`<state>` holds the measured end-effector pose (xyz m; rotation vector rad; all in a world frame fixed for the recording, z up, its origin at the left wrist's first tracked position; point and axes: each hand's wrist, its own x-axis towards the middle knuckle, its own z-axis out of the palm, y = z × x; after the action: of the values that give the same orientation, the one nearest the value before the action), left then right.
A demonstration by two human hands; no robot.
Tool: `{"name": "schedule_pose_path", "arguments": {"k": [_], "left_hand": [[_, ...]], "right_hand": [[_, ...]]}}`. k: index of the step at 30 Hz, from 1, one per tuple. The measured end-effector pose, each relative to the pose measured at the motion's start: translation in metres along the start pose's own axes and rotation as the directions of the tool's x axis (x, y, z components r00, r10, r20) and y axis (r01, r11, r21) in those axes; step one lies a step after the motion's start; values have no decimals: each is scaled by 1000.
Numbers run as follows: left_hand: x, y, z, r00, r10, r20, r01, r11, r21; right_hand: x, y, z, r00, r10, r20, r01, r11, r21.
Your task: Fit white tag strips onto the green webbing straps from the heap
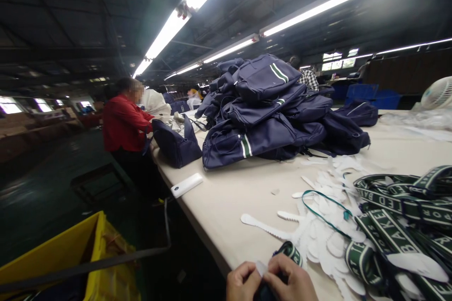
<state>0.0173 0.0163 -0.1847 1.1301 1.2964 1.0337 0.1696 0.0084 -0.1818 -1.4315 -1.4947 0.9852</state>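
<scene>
At the bottom edge, my left hand is closed in a pinch on a small white piece. Right beside it, my right hand is closed with its fingertips at the other side of that piece, against dark strap material. A loop of green lettered strap rises behind the right hand. Part of the dark material below the fingers is hidden. Many loose white cut pieces lie just beyond my right hand, with a thin green cord across them. A heap of green lettered straps covers the table's right side.
Navy bags are piled on the pale table. One bag stands near the left edge, by a white phone-like object. A person in red works at that edge. A yellow crate stands lower left; a fan, far right.
</scene>
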Motion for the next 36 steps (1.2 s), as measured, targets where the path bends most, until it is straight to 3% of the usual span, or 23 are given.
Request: {"name": "schedule_pose_path", "arguments": {"k": [2,5,8,12,18,20,24,28,30,33,35,36], "left_hand": [[1,4,-2,998,-48,36,48,999,-21],[2,3,-3,998,-59,21,59,998,-10],[1,-3,-1,993,101,-64,-93,989,119],[-2,-10,6,904,411,-120,-355,876,328],[-6,-7,14,742,663,-96,-549,683,482],[-6,-3,13,737,673,-64,-570,669,477],[-5,0,9,789,611,-63,-529,728,436],[-4,-4,6,756,652,-59,-547,678,491],[-6,-2,7,731,679,-63,-560,651,513],[-12,17,13,681,729,-74,-617,625,479],[-16,37,18,648,761,-36,-674,594,438],[-16,47,21,651,759,-9,-684,592,427]], "right_hand": [[5,-5,-5,995,69,71,-67,997,-29],[11,-18,-9,986,147,85,-141,988,-68],[16,-31,-10,977,192,90,-182,976,-116],[19,-42,-7,978,201,56,-188,966,-178],[18,-38,-3,991,125,-35,-128,989,-74],[16,-36,-5,992,129,2,-129,992,10],[18,-40,-11,949,267,167,-278,959,51],[28,-51,-16,968,212,134,-185,965,-187],[32,-56,-12,977,195,90,-151,922,-356],[33,-62,-3,983,174,63,-108,816,-568],[32,-63,0,986,135,97,-45,778,-627],[31,-63,1,987,115,109,-21,780,-625]]}}
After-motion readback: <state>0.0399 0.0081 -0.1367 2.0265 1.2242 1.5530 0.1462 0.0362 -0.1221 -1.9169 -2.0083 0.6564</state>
